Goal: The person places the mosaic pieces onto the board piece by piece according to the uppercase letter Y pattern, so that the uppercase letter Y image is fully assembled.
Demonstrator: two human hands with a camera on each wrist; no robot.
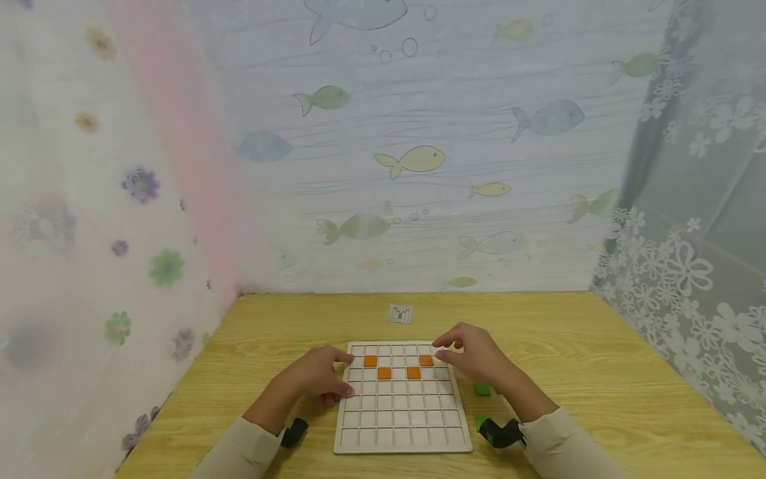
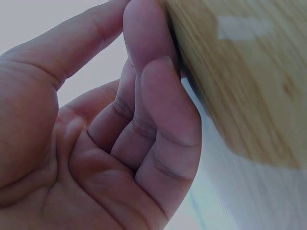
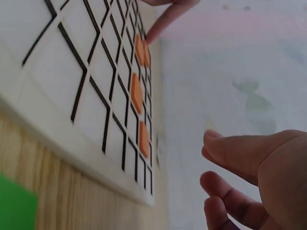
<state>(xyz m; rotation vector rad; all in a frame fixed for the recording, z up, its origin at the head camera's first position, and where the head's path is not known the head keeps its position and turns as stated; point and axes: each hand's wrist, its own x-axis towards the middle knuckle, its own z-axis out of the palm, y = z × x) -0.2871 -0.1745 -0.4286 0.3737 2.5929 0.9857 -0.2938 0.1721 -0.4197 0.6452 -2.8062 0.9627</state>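
A white grid board (image 1: 391,420) lies on the wooden table, with several orange square tiles (image 1: 384,374) set in cells of its upper rows. At the board's left edge is my left hand (image 1: 312,376), its index finger and thumb touching the rim. The left wrist view shows that hand's other fingers (image 2: 168,110) bent toward the palm. Over the upper right corner hovers my right hand (image 1: 477,354), near the rightmost orange tile (image 1: 425,360). Its thumb and fingers are apart with nothing between them, as the right wrist view confirms.
Green tiles (image 1: 482,390) lie right of the board, partly hidden by the right forearm and wrist camera (image 1: 501,432). A small patterned card (image 1: 400,313) lies beyond the board. Fish-printed curtain (image 1: 413,199) hangs behind the table.
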